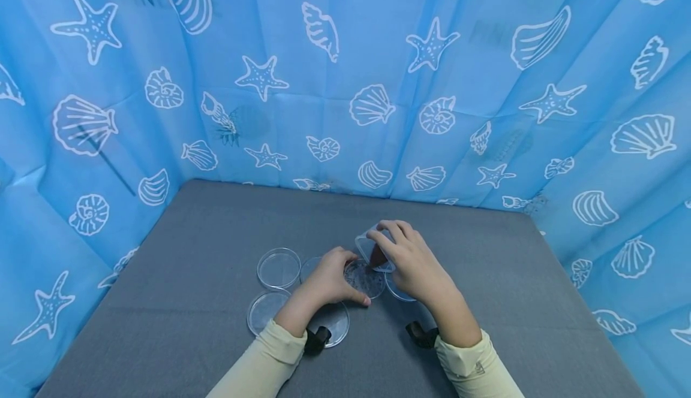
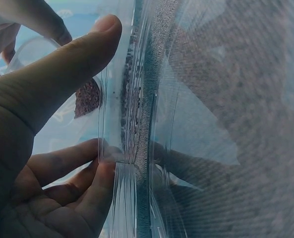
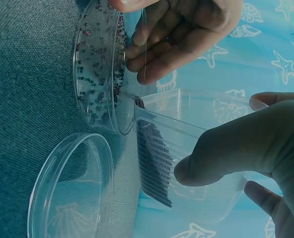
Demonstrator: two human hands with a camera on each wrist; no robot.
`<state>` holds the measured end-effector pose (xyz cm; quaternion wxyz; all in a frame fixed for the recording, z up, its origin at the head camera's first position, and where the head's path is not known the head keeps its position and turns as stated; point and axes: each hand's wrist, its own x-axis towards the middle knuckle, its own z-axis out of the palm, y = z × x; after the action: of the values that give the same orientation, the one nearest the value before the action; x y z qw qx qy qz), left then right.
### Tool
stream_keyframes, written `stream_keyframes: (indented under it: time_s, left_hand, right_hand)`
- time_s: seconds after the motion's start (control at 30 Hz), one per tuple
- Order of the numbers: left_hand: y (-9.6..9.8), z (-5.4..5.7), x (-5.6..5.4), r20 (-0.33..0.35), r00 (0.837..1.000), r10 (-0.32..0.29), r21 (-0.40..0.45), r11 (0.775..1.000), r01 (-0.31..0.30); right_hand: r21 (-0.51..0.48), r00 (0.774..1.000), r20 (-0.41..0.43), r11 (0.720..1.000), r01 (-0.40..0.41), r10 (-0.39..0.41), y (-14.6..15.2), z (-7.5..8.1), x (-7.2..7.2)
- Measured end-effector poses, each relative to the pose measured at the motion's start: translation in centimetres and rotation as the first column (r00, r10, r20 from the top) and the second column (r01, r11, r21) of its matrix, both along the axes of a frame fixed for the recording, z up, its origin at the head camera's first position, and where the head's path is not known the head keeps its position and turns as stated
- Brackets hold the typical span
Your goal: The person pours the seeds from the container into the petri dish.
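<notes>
Petri dishes (image 1: 278, 270) are crowding the left hand (image 1: 330, 276), which is gripping a granule-dotted dish (image 3: 101, 118); the right hand (image 1: 414, 261) is holding a tilted plastic tub (image 3: 201, 202) at its rim; grey tabletop (image 1: 499, 278) is spreading rightward to its edge.

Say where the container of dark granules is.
In the head view, the container is right of and below centre, tilted in the right hand over the edge of the dish that the left hand holds.
</notes>
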<state>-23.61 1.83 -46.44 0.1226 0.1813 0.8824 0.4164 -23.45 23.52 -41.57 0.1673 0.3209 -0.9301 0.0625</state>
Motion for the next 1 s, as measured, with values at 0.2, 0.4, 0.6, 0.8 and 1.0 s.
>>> stream_keyframes:
  time_s: [0.2,0.4,0.6,0.8,1.0]
  left_hand:
    - [-0.03,0.01,-0.01,0.008,1.0,0.0,0.007,1.0,0.0]
    - [0.01,0.11,-0.06,0.006,1.0,0.002,-0.006,1.0,-0.002]
    - [0.01,0.13,0.0,0.003,1.0,0.006,-0.009,1.0,-0.006]
    - [0.03,0.12,0.01,0.004,1.0,0.008,-0.009,1.0,-0.008]
    - [0.0,0.02,0.05,0.003,1.0,0.01,-0.004,1.0,-0.01]
  right_hand:
    - [0.011,1.0,0.003,1.0,0.007,-0.007,0.0,-0.01,-0.1]
    - [0.01,1.0,0.009,1.0,0.006,-0.006,-0.08,0.17,0.1]
    - [0.011,1.0,0.005,1.0,0.001,-0.001,-0.11,0.21,0.15]
    - [0.01,1.0,0.004,1.0,-0.002,0.002,-0.13,0.27,0.15]
    - [0.003,1.0,0.011,1.0,0.003,-0.003,-0.18,0.22,0.19]
